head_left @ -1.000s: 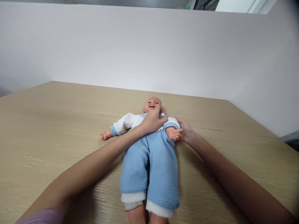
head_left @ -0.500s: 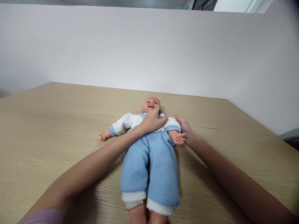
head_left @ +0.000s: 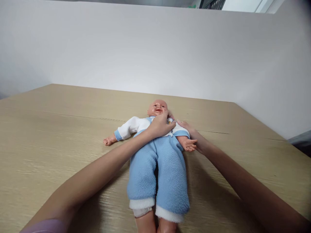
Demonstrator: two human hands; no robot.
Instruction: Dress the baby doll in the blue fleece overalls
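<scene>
A baby doll point(head_left: 157, 165) lies on its back, dressed in blue fleece trousers and a white top with blue cuffs. My left hand point(head_left: 161, 124) reaches across its chest and grips the top near the shoulder on the right side of the view. Its fingertips are partly hidden beside the doll's chin. Behind the white sleeve point(head_left: 181, 127) on that same side, my right hand point(head_left: 191, 131) holds the doll's upper arm, with several fingers hidden by the sleeve. The doll's other arm point(head_left: 127, 127) stretches out to the left, and its lower legs run out of view.
The doll rests on a wide wood-grain table point(head_left: 60, 129) with thin seams across it. A plain white partition point(head_left: 145, 48) rises behind the table's far edge. Something dark and grey point(head_left: 301, 142) shows beyond the table's right edge.
My right hand and the doll's arm beside it have shifted slightly to the right. The doll's legs also sit slightly farther right. My left hand keeps its hold.
</scene>
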